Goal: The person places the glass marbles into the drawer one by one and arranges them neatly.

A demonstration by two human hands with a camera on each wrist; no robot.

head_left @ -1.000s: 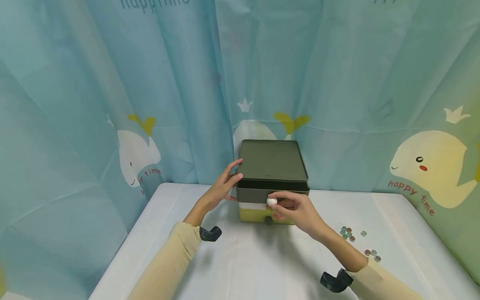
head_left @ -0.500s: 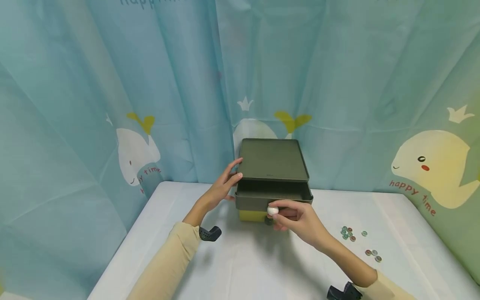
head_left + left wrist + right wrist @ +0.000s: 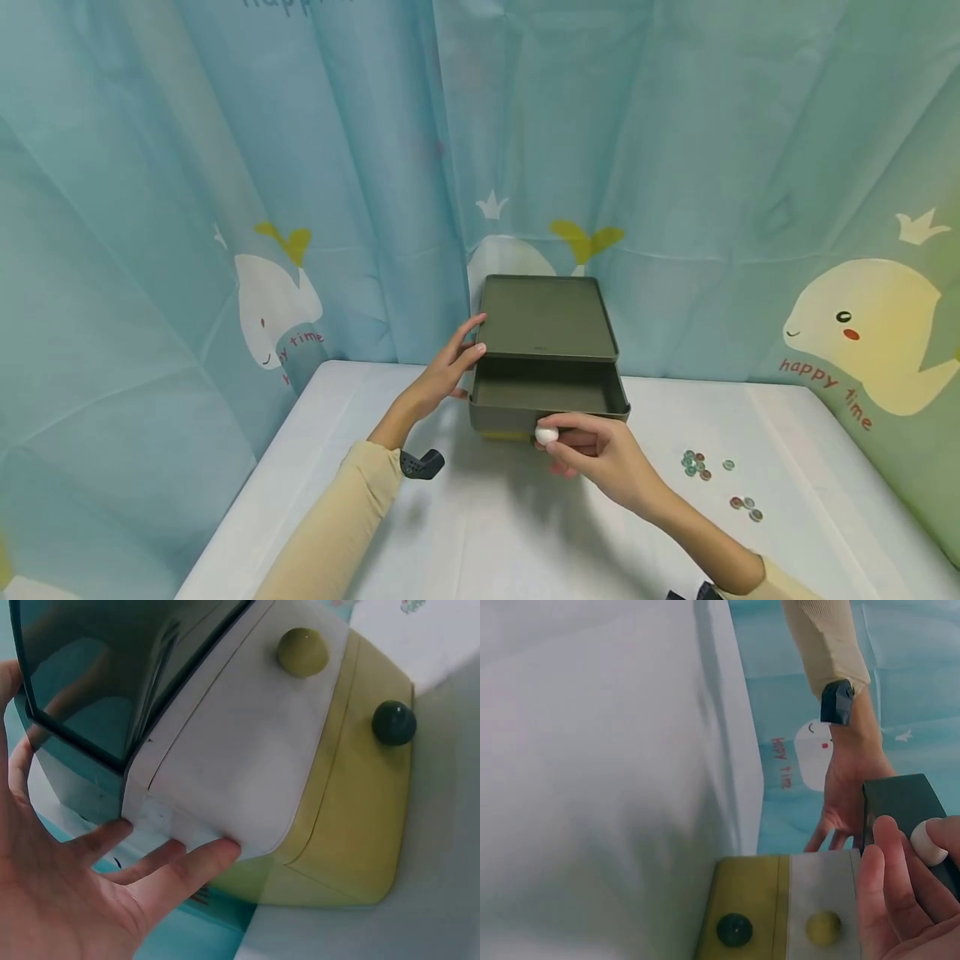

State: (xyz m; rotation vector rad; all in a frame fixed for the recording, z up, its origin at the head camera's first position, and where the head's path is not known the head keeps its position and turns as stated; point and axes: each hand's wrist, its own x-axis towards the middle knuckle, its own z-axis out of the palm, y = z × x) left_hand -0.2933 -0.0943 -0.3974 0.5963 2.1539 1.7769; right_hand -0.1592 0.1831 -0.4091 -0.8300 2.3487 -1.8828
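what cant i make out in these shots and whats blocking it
Head view: the white drawer front, covered by the pulled-out green drawer.
Head view: the back inside that green drawer, hidden under the top of the cabinet.
Head view: any markings on the small discs, too small to tell.
Right wrist view: part of the right hand pinching the white knob, cut off by the right and bottom edges.

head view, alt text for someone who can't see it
A right hand pinches the white knob of the open dark green top drawer of a chest, while the left hand touches the chest's left side. Small round pieces lie to the right on a white table before a whale-print curtain.
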